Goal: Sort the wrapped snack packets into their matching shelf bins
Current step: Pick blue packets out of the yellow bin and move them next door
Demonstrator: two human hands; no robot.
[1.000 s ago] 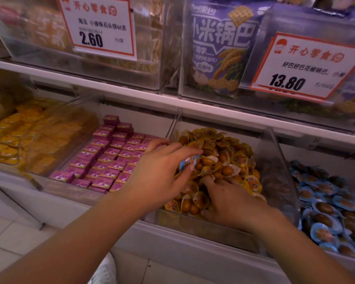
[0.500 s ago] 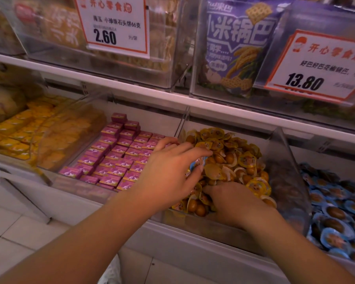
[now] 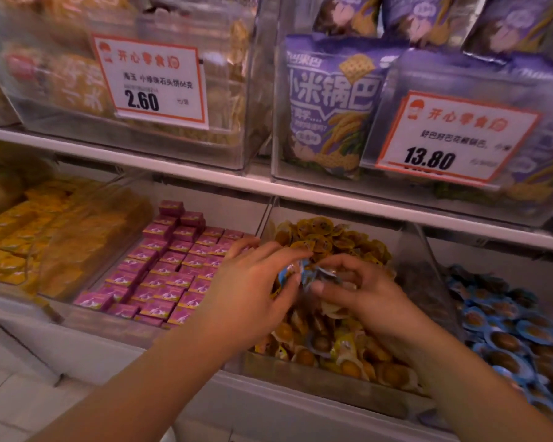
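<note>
Both my hands hover over the clear middle bin (image 3: 326, 382), which is heaped with yellow-wrapped snack packets (image 3: 329, 240). My left hand (image 3: 253, 295) pinches blue-wrapped packets (image 3: 289, 275) between thumb and fingers. My right hand (image 3: 361, 291) curls its fingers round more blue-wrapped packets (image 3: 321, 273), touching those of the left hand. The bin to the right (image 3: 521, 336) holds many matching blue-wrapped packets. How many blue packets each hand holds is hidden by the fingers.
A bin of pink boxed snacks (image 3: 170, 266) lies left of the middle bin, and yellow boxes (image 3: 20, 237) further left. The upper shelf carries purple bags (image 3: 332, 100), clear bins and two price cards (image 3: 154, 81). A white tiled floor (image 3: 16, 406) shows below left.
My right hand has lifted out of the yellow heap with blue packets and met my left hand above the bin. The camera has moved closer and tilted up.
</note>
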